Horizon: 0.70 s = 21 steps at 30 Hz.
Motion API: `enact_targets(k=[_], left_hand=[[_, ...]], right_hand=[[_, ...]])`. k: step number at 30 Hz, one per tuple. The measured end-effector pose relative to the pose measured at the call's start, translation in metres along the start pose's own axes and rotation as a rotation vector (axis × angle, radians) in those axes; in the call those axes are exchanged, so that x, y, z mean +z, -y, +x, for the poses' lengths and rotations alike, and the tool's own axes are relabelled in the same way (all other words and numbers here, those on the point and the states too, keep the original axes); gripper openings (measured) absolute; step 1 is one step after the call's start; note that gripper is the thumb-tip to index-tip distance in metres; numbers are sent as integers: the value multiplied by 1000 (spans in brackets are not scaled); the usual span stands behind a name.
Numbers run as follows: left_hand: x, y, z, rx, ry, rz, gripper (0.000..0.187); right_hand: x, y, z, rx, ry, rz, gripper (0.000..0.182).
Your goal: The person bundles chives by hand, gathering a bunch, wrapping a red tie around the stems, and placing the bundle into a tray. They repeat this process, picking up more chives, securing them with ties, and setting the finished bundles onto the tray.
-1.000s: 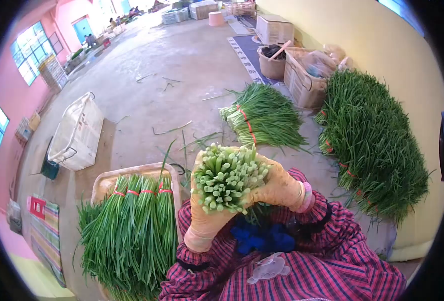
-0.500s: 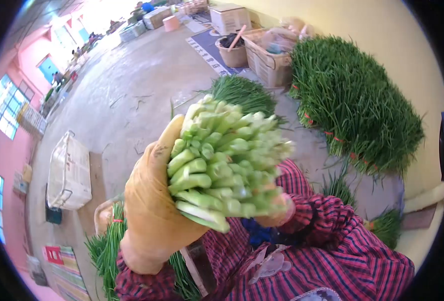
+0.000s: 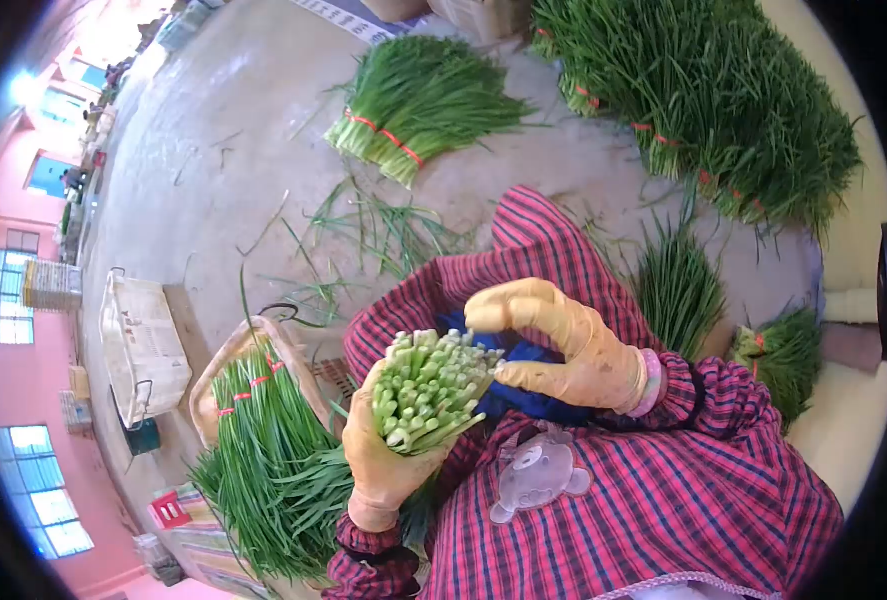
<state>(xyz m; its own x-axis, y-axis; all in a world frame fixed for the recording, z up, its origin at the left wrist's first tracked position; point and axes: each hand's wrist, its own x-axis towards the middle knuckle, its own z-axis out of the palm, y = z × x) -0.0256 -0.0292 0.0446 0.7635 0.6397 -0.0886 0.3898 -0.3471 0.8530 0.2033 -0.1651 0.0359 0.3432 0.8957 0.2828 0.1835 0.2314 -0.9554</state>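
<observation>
My left hand, in a yellowish glove, is wrapped round a thick bunch of garlic chives. Its pale stem ends face up toward me and its leaves are hidden below. To the right of the stems is my right hand, gloved the same way, thumb and fingers spread in a curve, with the fingertips close to the edge of the bunch. Banded chives lie in a wicker basket left of my left hand, red ties round them.
Two tied bunches lie on the floor ahead, with loose leaves scattered nearer me. A large heap of bundles lines the right wall. Smaller bunches lie at my right. A white crate stands at left.
The bunch has moved down and away from my face, still in my left hand. My right hand has come off its far side and now shows open beside it. The view has tilted down.
</observation>
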Motion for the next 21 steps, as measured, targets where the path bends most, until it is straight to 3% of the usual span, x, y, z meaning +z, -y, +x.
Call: enact_targets(k=[2, 5, 10, 14, 21], left_hand=[[4, -14, -1, 0, -65, -38, 96], [3, -10, -8, -39, -94, -224, 96], [8, -12, -6, -69, -62, -244, 96], [8, -7, -7, -63, -78, -290, 97], [13, 18, -5, 62, -158, -33, 101]], right_hand=[[6, 1, -2, -42, 1, -42, 37], [9, -2, 2, -168, 5, -125, 36], [26, -2, 12, -324, -15, -160, 28], [32, 0, 15, -270, -20, -193, 22], [20, 3, 20, -147, 98, -114, 19]])
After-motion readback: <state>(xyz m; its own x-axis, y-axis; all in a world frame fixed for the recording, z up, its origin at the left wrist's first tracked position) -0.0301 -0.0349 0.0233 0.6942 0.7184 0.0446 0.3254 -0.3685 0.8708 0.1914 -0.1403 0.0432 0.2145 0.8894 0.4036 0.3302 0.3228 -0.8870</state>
